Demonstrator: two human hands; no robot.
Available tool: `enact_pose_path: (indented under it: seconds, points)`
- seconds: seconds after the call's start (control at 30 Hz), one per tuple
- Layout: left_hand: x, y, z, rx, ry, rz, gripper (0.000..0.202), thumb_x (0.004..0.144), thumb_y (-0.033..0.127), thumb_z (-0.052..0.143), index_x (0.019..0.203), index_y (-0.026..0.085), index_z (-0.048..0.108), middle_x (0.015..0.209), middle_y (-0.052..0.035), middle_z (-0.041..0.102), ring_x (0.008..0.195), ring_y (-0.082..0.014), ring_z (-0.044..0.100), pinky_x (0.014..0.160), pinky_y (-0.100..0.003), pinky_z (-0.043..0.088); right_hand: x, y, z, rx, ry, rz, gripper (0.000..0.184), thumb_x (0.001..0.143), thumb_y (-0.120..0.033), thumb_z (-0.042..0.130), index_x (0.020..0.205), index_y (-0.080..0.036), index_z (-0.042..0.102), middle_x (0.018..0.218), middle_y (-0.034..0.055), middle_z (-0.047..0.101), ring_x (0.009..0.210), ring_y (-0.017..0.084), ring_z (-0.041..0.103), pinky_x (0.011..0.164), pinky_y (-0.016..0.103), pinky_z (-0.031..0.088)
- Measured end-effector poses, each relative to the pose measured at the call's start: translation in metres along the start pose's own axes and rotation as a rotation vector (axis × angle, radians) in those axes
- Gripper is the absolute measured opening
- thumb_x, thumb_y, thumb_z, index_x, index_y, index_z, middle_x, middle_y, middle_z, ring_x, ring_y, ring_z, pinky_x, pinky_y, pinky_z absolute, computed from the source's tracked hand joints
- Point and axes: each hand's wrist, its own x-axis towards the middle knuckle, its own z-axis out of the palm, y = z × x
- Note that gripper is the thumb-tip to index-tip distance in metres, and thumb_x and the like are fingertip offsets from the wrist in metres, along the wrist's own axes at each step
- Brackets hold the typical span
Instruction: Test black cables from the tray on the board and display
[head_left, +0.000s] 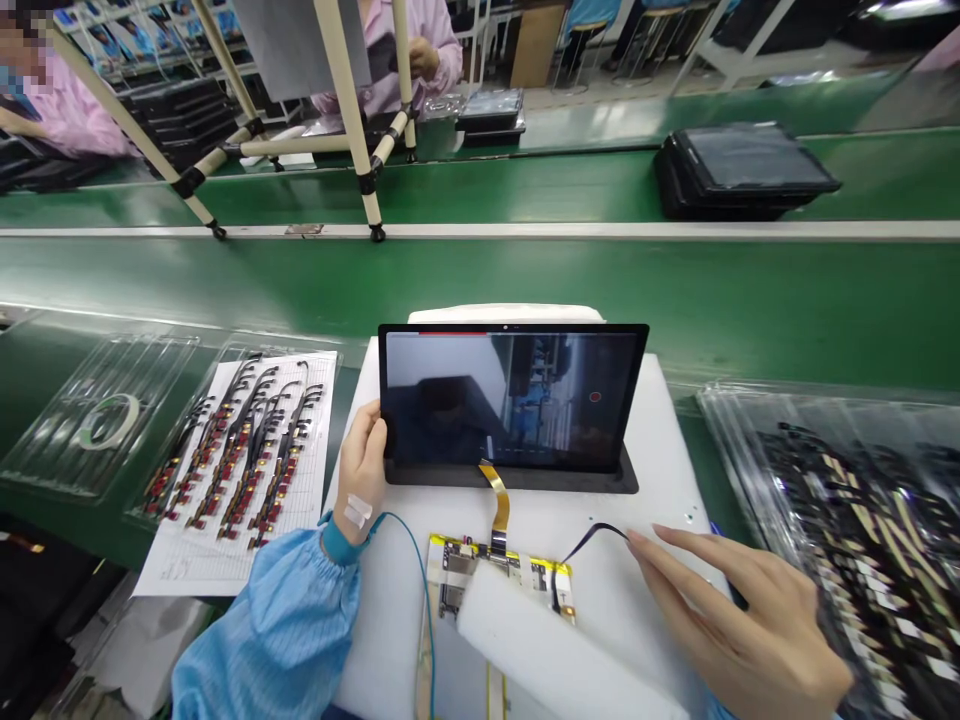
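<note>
Green conveyor belts [480, 290] cross the upper frame; below them, on a white foam pad [660, 450], the left hand [361, 470] clasps an upright tablet [510, 398] while the open right hand [739, 625] lies lower right, just beside a thin black ribbon cable [596, 535] slanting toward it.

Bright overhead light glares on the tablet screen [510, 400] and green conveyor belt [480, 290], while the plastic tray [847, 520] at lower right blurs and the frame's edges bow.

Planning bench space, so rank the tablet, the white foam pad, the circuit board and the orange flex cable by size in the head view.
1. The tablet, largest.
2. The white foam pad and the circuit board: unsure, since the pad sits nearer the camera and covers part of the board.
3. The orange flex cable, smallest.
</note>
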Motion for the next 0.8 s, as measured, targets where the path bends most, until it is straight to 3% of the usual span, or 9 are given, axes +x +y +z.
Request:
enact_pose_path:
  seconds: [0.13, 0.33, 0.5, 0.57, 0.67, 0.8]
  points:
    - [0.000, 0.000, 0.001, -0.029, 0.004, 0.015, 0.032, 0.084, 0.035, 0.043, 0.105, 0.016, 0.057, 0.102, -0.0050, 0.064, 0.106, -0.0210, 0.056, 0.089, -0.030, 0.043, 0.004, 0.000, -0.003, -0.031, -0.026, -0.074, 0.041, 0.074, -0.004, 0.064, 0.110, -0.023, 0.058, 0.081, 0.0048, 0.062, 0.067, 0.017, 0.058, 0.061, 0.034, 0.042]
    - [-0.001, -0.002, 0.003, -0.145, -0.038, -0.004, 0.030, 0.080, 0.032, 0.050, 0.105, 0.016, 0.055, 0.097, -0.0060, 0.066, 0.097, -0.0207, 0.061, 0.084, -0.031, 0.047, 0.007, -0.003, -0.003, -0.034, -0.014, -0.055, 0.071, 0.074, -0.003, 0.063, 0.135, -0.031, 0.038, 0.080, 0.0033, 0.062, 0.065, 0.017, 0.057, 0.063, 0.034, 0.043]
    - [-0.001, -0.004, 0.003, -0.123, -0.044, -0.007, 0.028, 0.078, 0.029, 0.053, 0.103, 0.016, 0.055, 0.091, -0.0051, 0.065, 0.084, -0.0177, 0.060, 0.080, -0.029, 0.046, 0.003, 0.002, -0.001, -0.005, -0.006, -0.029, 0.072, 0.074, -0.005, 0.064, 0.136, -0.032, 0.036, 0.077, 0.0012, 0.065, 0.063, 0.017, 0.059, 0.063, 0.032, 0.043]
    - [-0.001, -0.004, 0.002, -0.123, -0.049, -0.013, 0.028, 0.078, 0.028, 0.053, 0.103, 0.016, 0.055, 0.089, -0.0046, 0.064, 0.082, -0.0173, 0.060, 0.079, -0.029, 0.046, -0.001, 0.011, -0.003, 0.001, -0.045, -0.103, 0.063, 0.074, -0.007, 0.066, 0.129, -0.029, 0.047, 0.079, 0.0013, 0.066, 0.064, 0.016, 0.060, 0.063, 0.030, 0.044]
    - [-0.001, -0.006, 0.002, -0.129, -0.059, -0.022, 0.027, 0.078, 0.028, 0.053, 0.103, 0.016, 0.055, 0.089, -0.0043, 0.063, 0.082, -0.0170, 0.059, 0.079, -0.029, 0.045, -0.008, 0.026, -0.007, -0.005, -0.147, -0.200, 0.031, 0.076, -0.012, 0.064, 0.102, -0.027, 0.066, 0.083, 0.0015, 0.068, 0.068, 0.014, 0.061, 0.065, 0.027, 0.044]
    - [-0.002, -0.010, 0.002, -0.112, -0.066, -0.016, 0.027, 0.079, 0.026, 0.053, 0.104, 0.016, 0.055, 0.090, -0.0044, 0.062, 0.082, -0.0165, 0.057, 0.079, -0.028, 0.045, -0.013, 0.035, -0.008, -0.025, -0.179, -0.248, 0.019, 0.078, -0.013, 0.062, 0.090, -0.025, 0.069, 0.083, 0.0024, 0.068, 0.068, 0.014, 0.062, 0.065, 0.026, 0.043]
